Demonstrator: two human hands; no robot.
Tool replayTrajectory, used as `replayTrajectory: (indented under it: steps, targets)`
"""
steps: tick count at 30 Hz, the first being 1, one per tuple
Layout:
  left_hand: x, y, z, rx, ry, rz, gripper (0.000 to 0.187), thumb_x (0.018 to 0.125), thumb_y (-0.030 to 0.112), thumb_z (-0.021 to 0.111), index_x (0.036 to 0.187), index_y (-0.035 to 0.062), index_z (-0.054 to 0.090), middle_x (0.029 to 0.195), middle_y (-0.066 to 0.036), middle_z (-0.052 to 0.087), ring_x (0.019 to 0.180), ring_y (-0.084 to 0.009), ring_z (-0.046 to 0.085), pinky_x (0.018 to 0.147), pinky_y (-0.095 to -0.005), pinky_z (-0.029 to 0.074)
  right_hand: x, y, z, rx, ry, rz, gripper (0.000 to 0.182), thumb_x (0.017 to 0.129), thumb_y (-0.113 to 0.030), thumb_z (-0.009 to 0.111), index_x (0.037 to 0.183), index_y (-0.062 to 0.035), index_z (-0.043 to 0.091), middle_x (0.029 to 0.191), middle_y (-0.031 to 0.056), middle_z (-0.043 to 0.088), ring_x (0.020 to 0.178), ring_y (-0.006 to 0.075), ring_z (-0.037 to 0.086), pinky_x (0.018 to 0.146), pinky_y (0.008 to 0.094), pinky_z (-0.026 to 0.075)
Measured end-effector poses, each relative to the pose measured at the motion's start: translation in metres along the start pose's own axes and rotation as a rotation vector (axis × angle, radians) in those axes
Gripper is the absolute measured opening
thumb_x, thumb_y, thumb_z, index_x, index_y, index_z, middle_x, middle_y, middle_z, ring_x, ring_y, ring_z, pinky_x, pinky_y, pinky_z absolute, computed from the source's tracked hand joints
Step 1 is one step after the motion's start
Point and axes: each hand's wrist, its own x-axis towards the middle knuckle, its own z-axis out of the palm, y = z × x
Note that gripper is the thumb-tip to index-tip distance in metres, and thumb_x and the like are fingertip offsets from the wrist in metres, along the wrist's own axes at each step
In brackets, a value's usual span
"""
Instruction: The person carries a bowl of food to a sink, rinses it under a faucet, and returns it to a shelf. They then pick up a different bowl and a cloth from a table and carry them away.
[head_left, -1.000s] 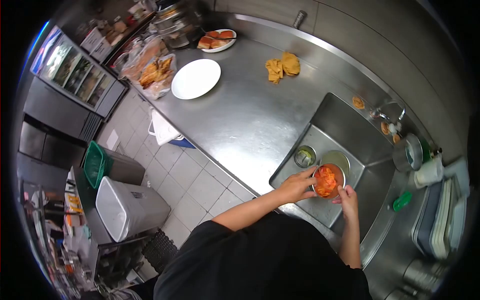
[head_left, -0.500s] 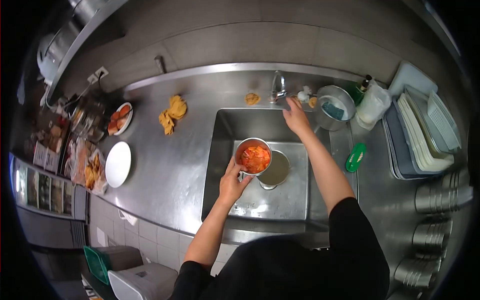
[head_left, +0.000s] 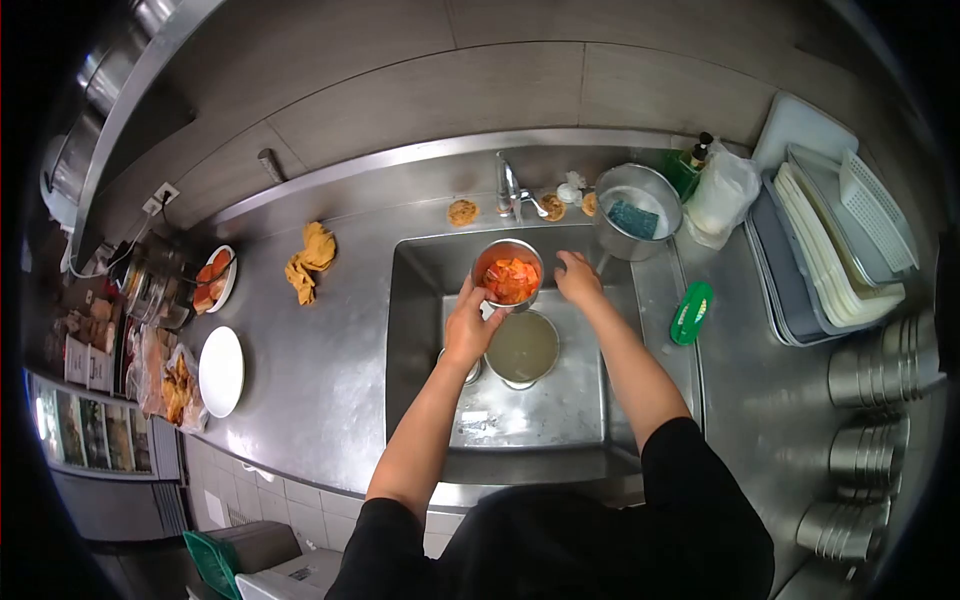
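My left hand (head_left: pixel 470 328) grips a round metal bowl (head_left: pixel 484 262) by its near left side, over the sink (head_left: pixel 540 425). Chopped orange-red pieces (head_left: pixel 511 281), perhaps tomato, fill part of it. Just right of the bowl is my right hand (head_left: pixel 578 280), fingers slightly bent and apart, holding nothing. Below the held bowl, a larger round container of cloudy liquid (head_left: pixel 522 348) stands in the sink. Partly hidden by my left forearm is a small metal vessel (head_left: pixel 473 372). The faucet (head_left: pixel 506 185) rises behind the bowl.
A metal pot (head_left: pixel 638 185) with a blue-green sponge stands right of the faucet. Beside the sink lies a green brush (head_left: pixel 691 313). Trays (head_left: pixel 815 250) stack at right. Leftward are a yellow cloth (head_left: pixel 311 258), a white plate (head_left: pixel 221 371) and a dish of red-orange food (head_left: pixel 214 281).
My right hand has come down from the faucet to beside the bowl. My left hand has carried the bowl toward the faucet. The view has shifted to the right.
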Motion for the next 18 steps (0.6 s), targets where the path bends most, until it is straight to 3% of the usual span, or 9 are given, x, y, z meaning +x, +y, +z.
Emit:
replayTrajectory:
  steps: [1, 3, 6, 10, 12, 13, 15, 16, 18]
  targets:
    - [0.006, -0.003, 0.006, -0.007, -0.009, 0.008, 0.031, 0.08, 0.025, 0.08, 0.097, 0.0113, 0.058, 0.151, -0.014, 0.043, 0.088, -0.0286, 0.068, 0.072, -0.0379, 0.055, -0.007, 0.004, -0.005, -0.004, 0.007, 0.01, 0.042, 0.089, -0.022, 0.059, 0.129, -0.0086, 0.059, 0.133, 0.0142, 0.057, 0.121, 0.0331, 0.056, 0.103, 0.0422, 0.045]
    - [0.019, -0.007, 0.016, -0.034, -0.045, 0.011, 0.031, 0.08, 0.027, 0.08, 0.098, 0.0118, 0.059, 0.152, -0.016, 0.042, 0.104, -0.033, 0.066, 0.081, -0.0405, 0.054, -0.018, 0.01, -0.018, 0.214, 0.064, 0.068, 0.038, 0.089, -0.02, 0.06, 0.126, -0.0089, 0.06, 0.126, 0.015, 0.061, 0.115, 0.0332, 0.059, 0.099, 0.0425, 0.047]
    - [0.033, -0.014, 0.032, -0.006, -0.056, 0.046, 0.032, 0.08, 0.029, 0.08, 0.098, 0.0122, 0.059, 0.153, -0.017, 0.04, 0.119, -0.0358, 0.059, 0.092, -0.0421, 0.052, -0.03, 0.006, -0.041, 0.308, 0.11, 0.06, 0.034, 0.089, -0.016, 0.06, 0.123, -0.0086, 0.062, 0.119, 0.0141, 0.064, 0.108, 0.0328, 0.063, 0.094, 0.0421, 0.05]
    - [0.037, -0.003, 0.032, 0.026, -0.151, -0.029, 0.032, 0.08, 0.029, 0.08, 0.099, 0.0127, 0.059, 0.154, -0.018, 0.038, 0.123, -0.0364, 0.057, 0.097, -0.0431, 0.05, -0.038, -0.027, -0.052, 0.439, 0.108, -0.032, 0.031, 0.089, -0.013, 0.06, 0.12, -0.0078, 0.063, 0.116, 0.0136, 0.066, 0.105, 0.0312, 0.065, 0.09, 0.0421, 0.052]
    - [0.035, -0.002, 0.032, 0.133, -0.167, 0.086, 0.034, 0.079, 0.03, 0.081, 0.098, 0.0125, 0.06, 0.154, -0.018, 0.038, 0.121, -0.0367, 0.058, 0.095, -0.0431, 0.051, -0.033, -0.049, -0.047, 0.3, 0.006, -0.392, 0.034, 0.089, -0.018, 0.065, 0.121, -0.0093, 0.063, 0.126, 0.0145, 0.062, 0.11, 0.0296, 0.064, 0.094, 0.0395, 0.051]
    - [0.034, 0.001, 0.031, 0.137, -0.175, 0.088, 0.034, 0.079, 0.03, 0.081, 0.098, 0.0125, 0.06, 0.154, -0.018, 0.038, 0.121, -0.0367, 0.058, 0.095, -0.0431, 0.051, -0.026, -0.054, -0.037, 0.305, 0.009, -0.385, 0.034, 0.089, -0.018, 0.065, 0.121, -0.0093, 0.063, 0.126, 0.0145, 0.062, 0.11, 0.0296, 0.064, 0.094, 0.0395, 0.051]
    - [0.031, 0.008, 0.029, 0.072, -0.189, 0.171, 0.033, 0.077, 0.031, 0.082, 0.094, 0.0114, 0.061, 0.153, -0.016, 0.04, 0.113, -0.0358, 0.063, 0.089, -0.0418, 0.053, -0.01, -0.055, -0.011, -0.207, -0.115, -0.503, 0.044, 0.086, -0.022, 0.069, 0.128, -0.0113, 0.06, 0.139, 0.0156, 0.054, 0.118, 0.0341, 0.06, 0.1, 0.0433, 0.049]
    - [0.029, 0.008, 0.03, 0.075, -0.193, 0.171, 0.033, 0.077, 0.031, 0.082, 0.094, 0.0114, 0.061, 0.153, -0.016, 0.04, 0.113, -0.0358, 0.063, 0.089, -0.0418, 0.053, -0.003, -0.059, -0.005, -0.203, -0.115, -0.5, 0.044, 0.086, -0.022, 0.069, 0.128, -0.0113, 0.06, 0.139, 0.0156, 0.054, 0.118, 0.0341, 0.06, 0.1, 0.0433, 0.049]
    - [0.029, 0.008, 0.03, -0.027, -0.17, 0.164, 0.032, 0.076, 0.03, 0.083, 0.091, 0.0105, 0.063, 0.151, -0.016, 0.043, 0.105, -0.0338, 0.067, 0.084, -0.0399, 0.055, 0.013, -0.065, 0.003, -0.465, -0.512, -0.362, 0.053, 0.082, -0.026, 0.071, 0.133, -0.0161, 0.056, 0.147, 0.0169, 0.046, 0.121, 0.0389, 0.058, 0.102, 0.0471, 0.047]
